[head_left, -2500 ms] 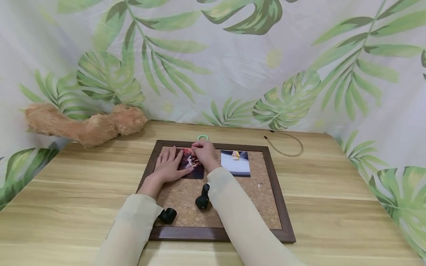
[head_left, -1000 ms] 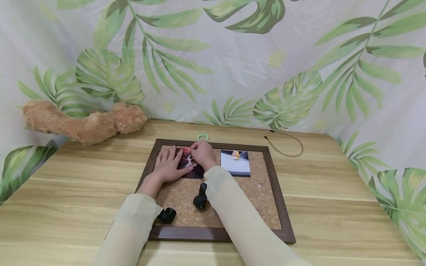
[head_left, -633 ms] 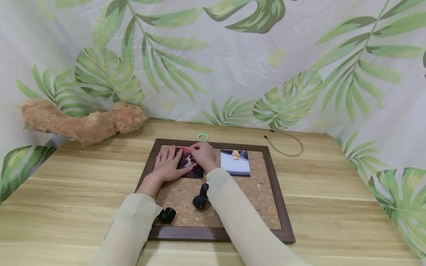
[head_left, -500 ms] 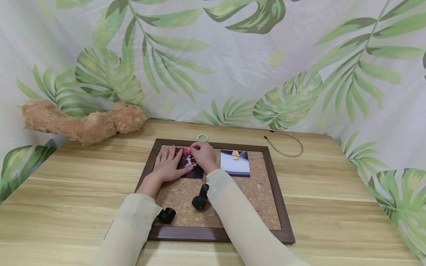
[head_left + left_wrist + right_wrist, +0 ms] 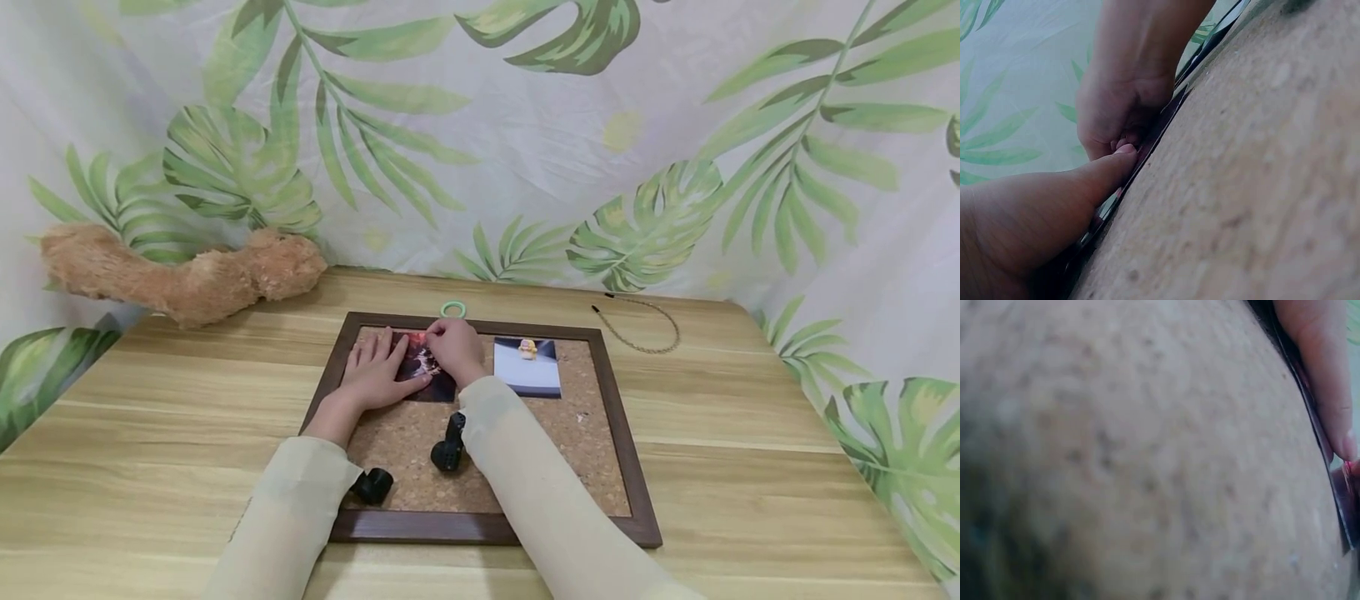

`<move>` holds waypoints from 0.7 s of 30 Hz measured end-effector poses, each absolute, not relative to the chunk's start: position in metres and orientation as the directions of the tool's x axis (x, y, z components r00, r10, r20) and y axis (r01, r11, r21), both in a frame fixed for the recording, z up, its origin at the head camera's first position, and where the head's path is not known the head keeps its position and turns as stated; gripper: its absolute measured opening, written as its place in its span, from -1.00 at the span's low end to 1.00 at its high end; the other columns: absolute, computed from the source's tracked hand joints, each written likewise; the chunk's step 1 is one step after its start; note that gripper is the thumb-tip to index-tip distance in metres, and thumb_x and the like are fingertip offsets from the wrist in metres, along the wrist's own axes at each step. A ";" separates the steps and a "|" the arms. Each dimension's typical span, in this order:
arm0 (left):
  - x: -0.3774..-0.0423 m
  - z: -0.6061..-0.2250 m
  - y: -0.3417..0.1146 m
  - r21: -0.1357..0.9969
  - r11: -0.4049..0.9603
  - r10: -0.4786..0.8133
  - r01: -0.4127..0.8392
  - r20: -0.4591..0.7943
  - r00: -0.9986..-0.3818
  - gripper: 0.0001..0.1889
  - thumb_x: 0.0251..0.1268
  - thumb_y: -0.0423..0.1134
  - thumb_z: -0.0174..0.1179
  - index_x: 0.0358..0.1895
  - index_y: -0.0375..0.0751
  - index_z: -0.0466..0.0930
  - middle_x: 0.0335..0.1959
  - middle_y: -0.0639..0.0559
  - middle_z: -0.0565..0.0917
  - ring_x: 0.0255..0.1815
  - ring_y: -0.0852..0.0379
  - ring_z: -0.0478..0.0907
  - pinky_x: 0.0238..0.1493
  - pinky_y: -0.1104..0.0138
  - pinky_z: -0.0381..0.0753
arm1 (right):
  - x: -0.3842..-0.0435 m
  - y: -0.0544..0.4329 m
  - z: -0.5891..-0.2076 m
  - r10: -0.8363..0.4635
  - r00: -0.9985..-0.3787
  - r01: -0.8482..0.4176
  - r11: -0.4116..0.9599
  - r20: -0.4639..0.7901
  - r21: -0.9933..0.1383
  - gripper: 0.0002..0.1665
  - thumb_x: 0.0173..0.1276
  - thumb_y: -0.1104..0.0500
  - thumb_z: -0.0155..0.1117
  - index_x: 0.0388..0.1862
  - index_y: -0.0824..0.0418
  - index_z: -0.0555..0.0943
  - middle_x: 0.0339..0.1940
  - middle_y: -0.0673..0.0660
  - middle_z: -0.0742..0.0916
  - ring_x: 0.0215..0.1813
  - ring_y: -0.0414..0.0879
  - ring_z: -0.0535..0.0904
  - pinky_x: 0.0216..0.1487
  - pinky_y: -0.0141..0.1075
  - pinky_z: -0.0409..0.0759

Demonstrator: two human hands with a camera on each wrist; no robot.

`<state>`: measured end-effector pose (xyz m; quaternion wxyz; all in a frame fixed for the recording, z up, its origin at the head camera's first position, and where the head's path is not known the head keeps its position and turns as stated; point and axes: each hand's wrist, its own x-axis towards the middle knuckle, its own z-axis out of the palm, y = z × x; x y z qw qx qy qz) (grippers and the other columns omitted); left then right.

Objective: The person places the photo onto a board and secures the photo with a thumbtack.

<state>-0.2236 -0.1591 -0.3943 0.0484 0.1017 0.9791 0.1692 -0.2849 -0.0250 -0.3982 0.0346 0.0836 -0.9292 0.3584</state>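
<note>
A brown-framed corkboard (image 5: pixel 405 450) lies on the table with a dark photo (image 5: pixel 442 387) at its upper left. My left hand (image 5: pixel 372 375) rests flat with spread fingers over the photo's left part, the thumb across its lower half. At the photo's top edge my right hand (image 5: pixel 457 350) has curled fingers and thumb pinching a small reddish pin, mostly hidden by the fingers. In the left wrist view the right hand (image 5: pixel 1119 106) bends down close to my left thumb (image 5: pixel 1100 178). Only a finger (image 5: pixel 1329 394) and the photo's edge show in the right wrist view.
A pale photo (image 5: pixel 527 379) with a yellow figure sits on the board's upper right. Behind the frame lies a green ring (image 5: pixel 453 309); a thin chain (image 5: pixel 671 325) is farther right. A fluffy orange-brown thing (image 5: pixel 195 279) lies at the back left. Black devices (image 5: pixel 447 455) sit at both cuffs.
Since the earliest frame the right hand's fingers have curled closer at the photo's top edge. The left hand stays in place. The head view has shifted slightly.
</note>
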 end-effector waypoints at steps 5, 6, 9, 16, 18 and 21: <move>-0.224 -0.397 -0.157 0.353 0.917 0.219 0.185 -0.059 -0.974 -0.15 0.10 0.24 -0.07 0.32 -0.28 -0.06 0.31 -0.32 -0.19 0.27 -0.26 -0.36 0.13 -0.09 -0.32 | -0.285 -0.018 -0.401 -0.126 -0.985 -0.173 0.678 0.119 -0.714 -0.82 0.19 0.05 0.07 -0.45 0.01 0.62 -0.57 -0.15 0.58 -0.46 -0.23 0.46 -0.42 -0.35 0.37; -0.224 -0.397 -0.156 0.355 0.916 0.220 0.186 -0.056 -0.974 -0.15 0.10 0.24 -0.07 0.32 -0.28 -0.05 0.31 -0.32 -0.18 0.27 -0.26 -0.36 0.13 -0.10 -0.31 | -0.285 -0.017 -0.402 -0.122 -0.986 -0.168 0.658 0.116 -0.734 -0.82 0.19 0.04 0.06 -0.42 0.01 0.62 -0.57 -0.15 0.57 -0.46 -0.23 0.45 -0.41 -0.35 0.37; -0.225 -0.397 -0.157 0.370 0.909 0.222 0.191 -0.042 -0.974 -0.17 0.10 0.21 -0.05 0.31 -0.29 -0.02 0.30 -0.33 -0.16 0.27 -0.26 -0.34 0.13 -0.09 -0.30 | -0.284 -0.015 -0.402 -0.118 -0.988 -0.153 0.617 0.101 -0.772 -0.77 0.22 0.01 0.03 -0.30 0.03 0.61 -0.54 -0.15 0.58 -0.44 -0.23 0.45 -0.38 -0.35 0.37; -0.231 -0.399 -0.167 0.433 0.881 0.215 0.190 -0.008 -0.977 -0.22 0.13 0.15 -0.03 0.28 -0.35 0.05 0.29 -0.33 -0.09 0.28 -0.24 -0.30 0.14 -0.08 -0.29 | -0.277 -0.021 -0.389 -0.105 -0.994 -0.090 0.721 0.019 -0.687 -0.59 0.28 -0.04 -0.08 0.06 -0.01 0.47 -0.22 -0.08 0.61 -0.24 -0.21 0.48 -0.29 -0.31 0.40; -0.232 -0.398 -0.168 0.448 0.874 0.211 0.187 -0.003 -0.978 -0.26 0.16 0.11 -0.04 0.26 -0.37 0.07 0.28 -0.35 -0.06 0.27 -0.26 -0.28 0.13 -0.09 -0.26 | -0.275 -0.022 -0.385 -0.116 -0.993 -0.094 0.751 0.010 -0.653 -0.58 0.29 -0.04 -0.09 0.09 0.00 0.45 -0.18 -0.06 0.61 -0.19 -0.18 0.49 -0.26 -0.30 0.41; -0.233 -0.394 -0.167 0.466 0.867 0.205 0.173 -0.019 -0.978 -0.37 0.22 -0.03 -0.06 0.24 -0.41 0.10 0.26 -0.38 -0.02 0.26 -0.29 -0.23 0.12 -0.12 -0.20 | -0.275 -0.019 -0.379 -0.159 -0.987 -0.118 0.768 -0.009 -0.629 -0.57 0.30 -0.04 -0.09 0.10 0.05 0.45 -0.12 -0.03 0.61 -0.09 -0.13 0.48 -0.15 -0.29 0.39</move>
